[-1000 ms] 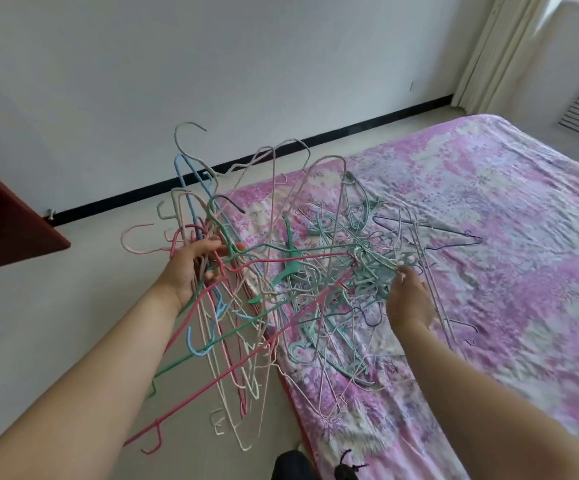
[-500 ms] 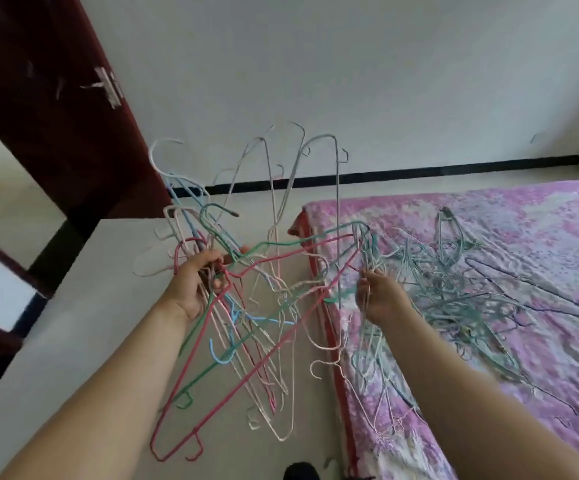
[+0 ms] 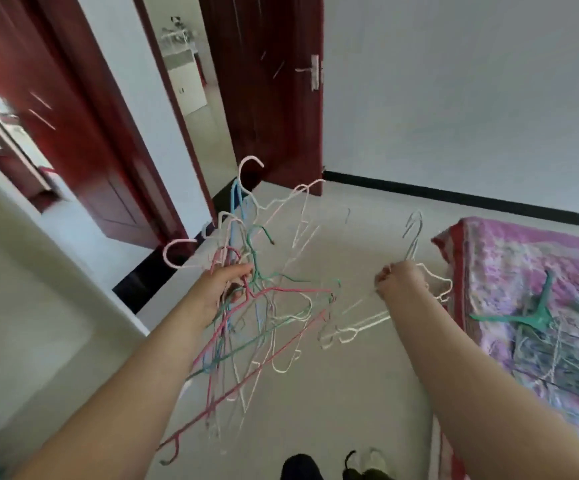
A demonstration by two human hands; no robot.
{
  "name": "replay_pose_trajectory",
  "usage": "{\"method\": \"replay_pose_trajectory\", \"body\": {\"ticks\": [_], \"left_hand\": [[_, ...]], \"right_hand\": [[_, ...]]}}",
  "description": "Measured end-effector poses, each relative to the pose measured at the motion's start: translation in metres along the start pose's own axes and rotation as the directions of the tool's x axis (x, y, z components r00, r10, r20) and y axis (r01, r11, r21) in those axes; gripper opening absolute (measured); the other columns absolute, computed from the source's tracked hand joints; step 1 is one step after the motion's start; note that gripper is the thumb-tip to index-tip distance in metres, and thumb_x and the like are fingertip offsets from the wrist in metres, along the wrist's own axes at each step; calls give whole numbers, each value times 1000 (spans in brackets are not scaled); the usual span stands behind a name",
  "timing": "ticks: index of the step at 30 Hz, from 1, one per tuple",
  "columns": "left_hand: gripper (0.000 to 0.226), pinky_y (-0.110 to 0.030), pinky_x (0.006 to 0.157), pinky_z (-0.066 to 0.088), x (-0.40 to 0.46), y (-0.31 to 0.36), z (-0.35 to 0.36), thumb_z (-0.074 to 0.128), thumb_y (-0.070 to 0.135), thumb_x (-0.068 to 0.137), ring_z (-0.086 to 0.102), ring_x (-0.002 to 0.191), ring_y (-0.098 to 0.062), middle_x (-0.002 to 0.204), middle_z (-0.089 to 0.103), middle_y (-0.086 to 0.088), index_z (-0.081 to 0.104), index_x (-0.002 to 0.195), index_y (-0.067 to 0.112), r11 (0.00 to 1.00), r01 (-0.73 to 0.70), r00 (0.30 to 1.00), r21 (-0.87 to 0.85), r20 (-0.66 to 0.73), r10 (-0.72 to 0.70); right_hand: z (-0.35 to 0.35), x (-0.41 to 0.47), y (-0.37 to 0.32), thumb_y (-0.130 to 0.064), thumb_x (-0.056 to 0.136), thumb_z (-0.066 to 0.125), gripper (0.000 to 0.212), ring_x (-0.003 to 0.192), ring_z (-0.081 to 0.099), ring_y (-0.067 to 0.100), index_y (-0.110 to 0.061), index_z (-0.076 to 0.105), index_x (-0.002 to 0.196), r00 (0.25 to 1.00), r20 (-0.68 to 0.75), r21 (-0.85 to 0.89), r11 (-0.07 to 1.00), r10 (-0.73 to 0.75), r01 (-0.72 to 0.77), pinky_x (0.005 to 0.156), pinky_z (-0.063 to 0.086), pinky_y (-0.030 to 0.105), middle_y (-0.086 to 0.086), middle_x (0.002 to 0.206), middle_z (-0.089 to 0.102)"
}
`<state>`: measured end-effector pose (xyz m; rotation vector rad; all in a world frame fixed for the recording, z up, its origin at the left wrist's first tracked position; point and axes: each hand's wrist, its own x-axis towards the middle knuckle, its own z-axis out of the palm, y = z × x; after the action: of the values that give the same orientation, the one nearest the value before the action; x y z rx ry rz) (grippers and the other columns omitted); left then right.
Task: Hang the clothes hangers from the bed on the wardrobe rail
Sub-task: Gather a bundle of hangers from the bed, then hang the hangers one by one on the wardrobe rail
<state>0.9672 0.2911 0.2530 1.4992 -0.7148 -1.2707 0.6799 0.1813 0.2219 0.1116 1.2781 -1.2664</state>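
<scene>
In the head view, the left hand (image 3: 227,285) is closed around a thick bundle of hangers (image 3: 246,306), with the hooks above the fist and the bodies hanging below. The right hand (image 3: 398,280) grips a few pale hangers (image 3: 357,323) near their hooks. More hangers (image 3: 558,341) lie on the bed (image 3: 488,244), to the right of the right hand. The wardrobe rail is not visible. To hang them well, the person should probably separate the tangled hooks first and turn them one way.
</scene>
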Motion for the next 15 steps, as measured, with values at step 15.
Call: {"method": "replay_pose_trajectory", "body": {"ticks": [15], "left_hand": [[20,-24,66,47,-18,-27,-176,60,26,93,66,62,-5,99,74,1,76,89,14,991,-11,951,-132,-306,-30]], "right_hand": [[141,-147,242,12,90,50,33,65,66,26,-10,40,113,651,678,-706,548,341,449,69,57,41,20,95,56]]}}
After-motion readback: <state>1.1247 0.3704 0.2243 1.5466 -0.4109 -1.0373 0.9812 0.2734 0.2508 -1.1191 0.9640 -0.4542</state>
